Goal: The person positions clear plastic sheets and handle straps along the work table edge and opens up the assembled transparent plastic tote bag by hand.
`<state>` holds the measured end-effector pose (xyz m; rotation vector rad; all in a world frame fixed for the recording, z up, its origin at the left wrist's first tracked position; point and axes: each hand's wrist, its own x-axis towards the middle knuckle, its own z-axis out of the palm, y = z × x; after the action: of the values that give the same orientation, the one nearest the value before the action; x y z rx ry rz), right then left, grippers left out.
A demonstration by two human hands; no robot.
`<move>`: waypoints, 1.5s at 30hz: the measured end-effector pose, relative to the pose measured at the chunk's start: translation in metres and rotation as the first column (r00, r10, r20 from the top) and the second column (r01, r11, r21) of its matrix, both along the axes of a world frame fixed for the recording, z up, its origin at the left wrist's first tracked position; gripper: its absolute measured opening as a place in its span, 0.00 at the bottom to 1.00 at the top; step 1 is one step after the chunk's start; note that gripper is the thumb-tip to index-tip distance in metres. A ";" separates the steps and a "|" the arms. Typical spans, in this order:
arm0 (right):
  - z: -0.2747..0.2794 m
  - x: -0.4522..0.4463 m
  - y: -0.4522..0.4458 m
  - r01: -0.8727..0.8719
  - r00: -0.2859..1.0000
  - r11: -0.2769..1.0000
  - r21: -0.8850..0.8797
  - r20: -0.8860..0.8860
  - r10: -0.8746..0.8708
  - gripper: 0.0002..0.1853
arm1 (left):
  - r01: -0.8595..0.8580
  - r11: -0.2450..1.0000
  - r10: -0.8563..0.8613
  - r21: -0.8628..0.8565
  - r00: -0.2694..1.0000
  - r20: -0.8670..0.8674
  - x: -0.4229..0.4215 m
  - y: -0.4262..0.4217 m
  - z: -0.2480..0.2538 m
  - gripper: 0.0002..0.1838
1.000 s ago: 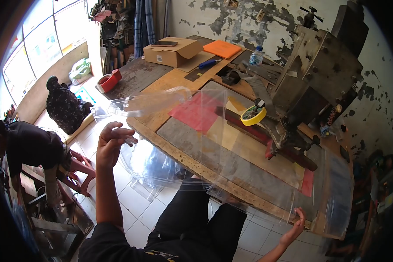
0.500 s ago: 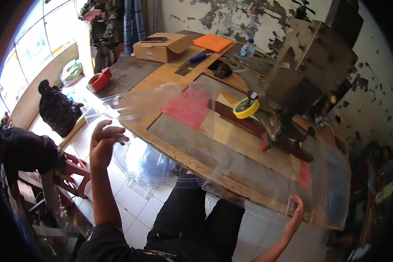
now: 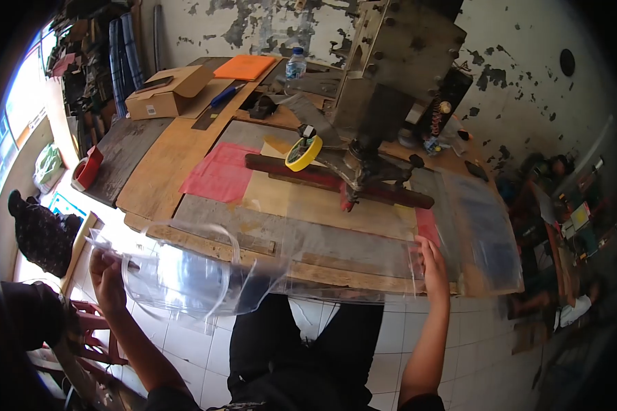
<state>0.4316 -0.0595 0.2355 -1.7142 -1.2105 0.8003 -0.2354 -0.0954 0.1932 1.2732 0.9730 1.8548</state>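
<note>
At lower left, the left hand (image 3: 107, 279) is pinching the clear plastic (image 3: 257, 274); the right hand (image 3: 433, 268), lower right, is meeting its edge, that grip unclear. The plastic is overlapping the tabletop (image 3: 147, 175), curling at left, lying short of the red bar (image 3: 329, 179) at centre.
</note>
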 end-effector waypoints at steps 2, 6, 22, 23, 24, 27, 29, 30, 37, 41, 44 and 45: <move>-0.001 -0.002 0.013 0.004 1.000 1.000 0.003 0.000 -0.004 0.29 | -0.058 0.998 0.057 0.000 0.996 0.073 -0.001 -0.006 -0.010 0.27; 0.001 -0.013 0.023 -0.020 0.998 0.999 -0.028 -0.052 0.019 0.27 | -0.131 0.989 0.140 -0.075 0.981 0.134 -0.021 -0.020 -0.034 0.29; -0.028 0.001 -0.086 0.079 0.973 0.876 0.476 -0.227 0.036 0.40 | -0.284 0.957 0.280 -0.055 0.957 -0.074 -0.033 -0.007 -0.053 0.22; -0.030 0.003 -0.090 0.083 0.971 0.868 0.490 -0.237 0.041 0.40 | -0.251 0.966 0.251 -0.058 0.968 0.003 -0.034 -0.007 -0.053 0.22; -0.031 0.006 -0.093 0.085 0.968 0.860 0.502 -0.246 0.048 0.40 | -0.219 0.974 0.223 -0.059 0.972 0.080 -0.031 -0.009 -0.049 0.22; -0.034 0.012 -0.098 0.081 0.973 0.852 0.517 -0.225 0.044 0.41 | -0.175 0.983 0.178 -0.060 0.982 0.054 -0.026 -0.012 -0.043 0.23; -0.036 0.014 -0.099 0.077 0.972 0.846 0.527 -0.229 0.054 0.41 | -0.169 0.984 0.172 -0.057 0.984 0.044 -0.026 -0.020 -0.039 0.24; -0.036 0.014 -0.101 0.074 0.971 0.842 0.534 -0.231 0.061 0.41 | -0.175 0.984 0.177 -0.044 0.984 0.028 -0.025 -0.024 -0.036 0.25; -0.026 0.046 -0.128 0.235 0.964 0.742 0.628 -0.246 -0.098 0.41 | -0.257 0.966 0.256 -0.038 0.966 -0.018 -0.007 -0.059 -0.004 0.28; -0.004 0.109 -0.156 0.432 0.896 0.581 0.690 -0.257 -0.361 0.36 | -0.335 0.940 0.335 -0.068 0.942 -0.019 0.013 -0.077 0.019 0.31; -0.001 0.164 -0.165 0.548 0.814 0.437 0.713 -0.335 -0.475 0.35 | -0.397 0.912 0.399 -0.106 0.917 -0.001 0.038 -0.087 0.040 0.33; -0.004 0.180 -0.163 0.545 0.817 0.436 0.716 -0.338 -0.466 0.35 | -0.407 0.905 0.411 -0.120 0.912 0.006 0.051 -0.089 0.049 0.33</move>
<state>0.6120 -0.2227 0.2314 -1.1275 -0.7053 -0.0859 -0.1840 -0.1844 0.2420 1.0196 1.3946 2.0842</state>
